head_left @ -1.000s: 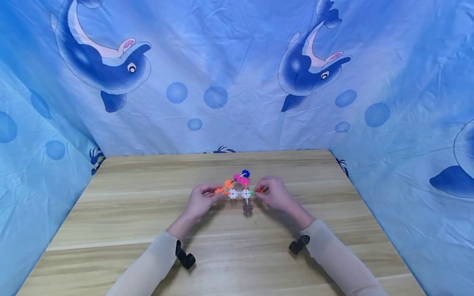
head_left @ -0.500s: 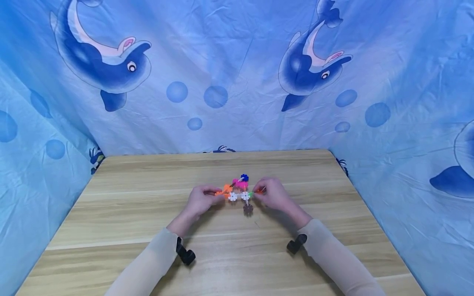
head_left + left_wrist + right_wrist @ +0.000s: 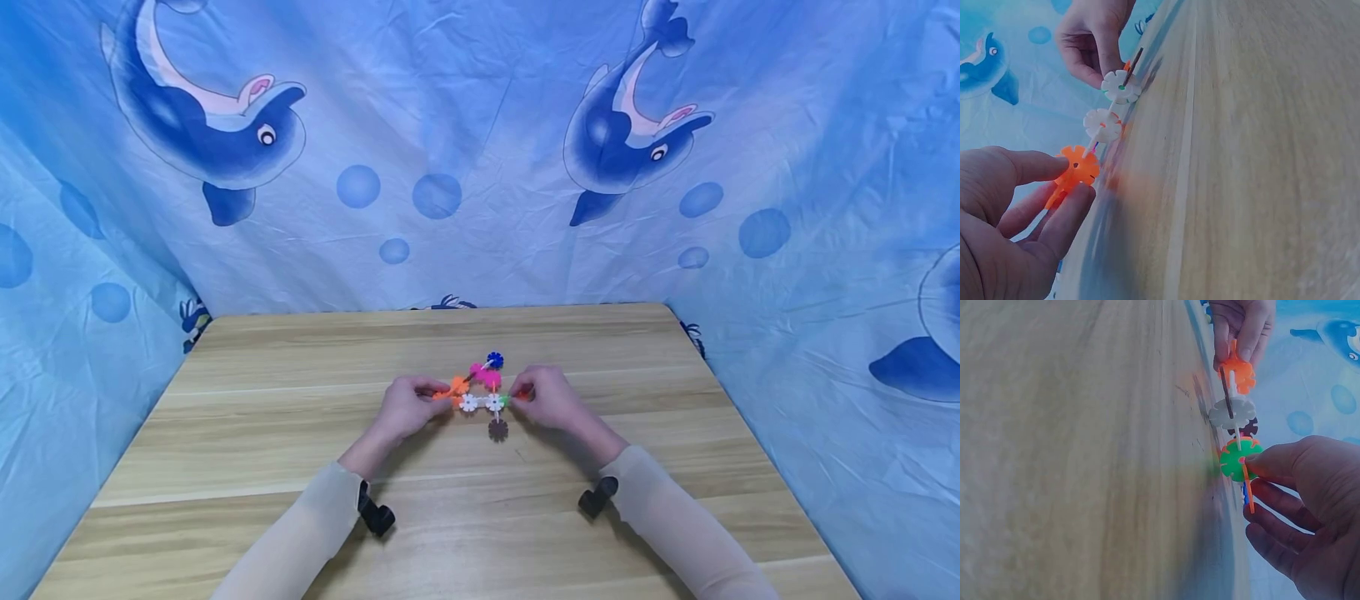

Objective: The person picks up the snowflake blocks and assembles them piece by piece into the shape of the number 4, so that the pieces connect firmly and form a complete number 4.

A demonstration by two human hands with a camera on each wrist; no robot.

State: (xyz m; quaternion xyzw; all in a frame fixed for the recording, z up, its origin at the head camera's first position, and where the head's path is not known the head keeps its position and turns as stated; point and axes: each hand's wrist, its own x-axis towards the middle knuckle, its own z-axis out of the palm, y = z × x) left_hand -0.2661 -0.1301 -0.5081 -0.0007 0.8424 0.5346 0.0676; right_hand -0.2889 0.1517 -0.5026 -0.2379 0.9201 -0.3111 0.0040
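Note:
Both hands hold a linked shape of small notched plastic snowflake discs low over the table. My left hand (image 3: 405, 407) pinches an orange snowflake disc (image 3: 1079, 167) at the left end between thumb and fingers. At the right end, my right hand (image 3: 551, 397) pinches an orange disc seen edge-on (image 3: 1249, 494), slotted against a green disc (image 3: 1233, 464). Between the hands sit two white discs (image 3: 468, 403). A brown disc (image 3: 498, 431) sticks out toward me. Pink discs (image 3: 491, 379) and a dark blue disc (image 3: 495, 360) form the far side.
A wood-grain table (image 3: 480, 517) lies beneath the hands. Blue cloth (image 3: 480, 108) printed with dolphins hangs behind it and at both sides. Each wrist wears a black camera mount (image 3: 375, 515).
The linked discs have shifted slightly toward me and a little left. My right hand has come slightly nearer as well. Both hands keep their pinch on the discs.

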